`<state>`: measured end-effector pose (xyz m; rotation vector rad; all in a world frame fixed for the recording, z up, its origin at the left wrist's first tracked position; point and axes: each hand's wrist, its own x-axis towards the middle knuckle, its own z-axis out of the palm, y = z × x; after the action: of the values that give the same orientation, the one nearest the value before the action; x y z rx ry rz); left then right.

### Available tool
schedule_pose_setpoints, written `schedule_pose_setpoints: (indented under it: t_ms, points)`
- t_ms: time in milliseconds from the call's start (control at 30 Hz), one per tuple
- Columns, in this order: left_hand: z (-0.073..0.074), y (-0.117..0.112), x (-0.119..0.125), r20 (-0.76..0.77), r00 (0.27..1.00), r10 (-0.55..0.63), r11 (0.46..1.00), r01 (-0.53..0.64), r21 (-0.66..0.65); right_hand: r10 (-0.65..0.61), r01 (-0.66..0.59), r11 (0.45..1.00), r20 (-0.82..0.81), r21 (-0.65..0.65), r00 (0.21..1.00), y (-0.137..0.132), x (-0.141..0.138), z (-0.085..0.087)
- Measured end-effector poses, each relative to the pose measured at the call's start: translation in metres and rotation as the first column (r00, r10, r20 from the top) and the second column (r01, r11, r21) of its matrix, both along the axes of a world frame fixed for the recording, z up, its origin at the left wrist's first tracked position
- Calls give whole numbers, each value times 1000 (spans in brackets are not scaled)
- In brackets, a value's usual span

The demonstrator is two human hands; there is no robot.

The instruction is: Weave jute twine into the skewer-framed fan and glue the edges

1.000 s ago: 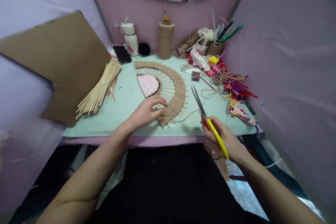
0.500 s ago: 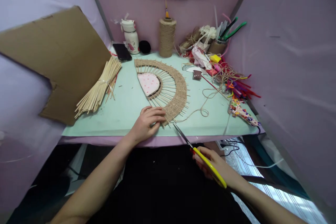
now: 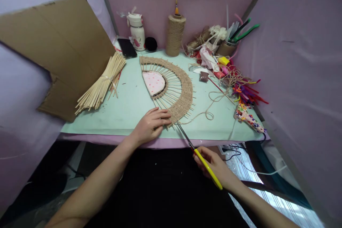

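Observation:
On the pale green tabletop [image 3: 128,114] lies a half-ring woven from twine over thin sticks, the woven piece [image 3: 186,91]. Its inner half-disc [image 3: 154,83] is white cloth with pink dots, edged in dark cord. My left hand [image 3: 152,124] rests with stretched fingers on the lower end of the weave. My right hand [image 3: 211,164] is closed around the yellow handle of a pair of scissors [image 3: 205,166]. The blade tips are at the weave's lower edge, beside my left fingertips; how far apart the blades are is hard to make out. Loose twine [image 3: 208,114] trails rightward from the weave.
A bundle of sticks [image 3: 103,85] and a cardboard sheet [image 3: 66,50] are on the left. Behind stand a bottle [image 3: 137,35], a phone [image 3: 127,48] and a twine cone [image 3: 175,37]. Pipe cleaners [image 3: 247,94] and a flower-patterned glue gun [image 3: 248,117] lie at the right.
The scissors have moved slightly up and left, their tips closer to the weave's edge. My left hand stays on the woven piece. The whole view has shifted a little.

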<state>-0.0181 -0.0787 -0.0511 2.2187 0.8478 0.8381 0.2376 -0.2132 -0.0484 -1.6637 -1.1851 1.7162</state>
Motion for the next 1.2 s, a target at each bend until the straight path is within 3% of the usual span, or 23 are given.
schedule_pose_setpoints:
  t_ms: [267, 467, 700, 900, 1067, 1200]
  points:
    - [-2, 0, -1, 13, 1000, -11, 999, 12, -53, 18, -65, 974, 212, 217, 977, 3, -1, -6]
    - [-2, 0, -1, 79, 996, -36, 999, 36, 7, 9, -110, 954, 341, 279, 940, -1, 0, -10]
    - [2, 0, 0, 130, 991, 9, 996, 2, -87, 27, -190, 940, 491, 284, 871, 4, -7, -1]
    - [1, 0, -1, 87, 995, -45, 997, 39, 65, 49, -230, 936, 548, 266, 835, 11, -10, 6]
    - [-4, 2, 0, 71, 995, -74, 969, 55, 241, 51, -244, 933, 572, 266, 818, 14, -14, 9]
    - [-5, 2, 0, 16, 996, -87, 949, 78, 306, 61, -256, 931, 578, 262, 814, 13, -14, 6]
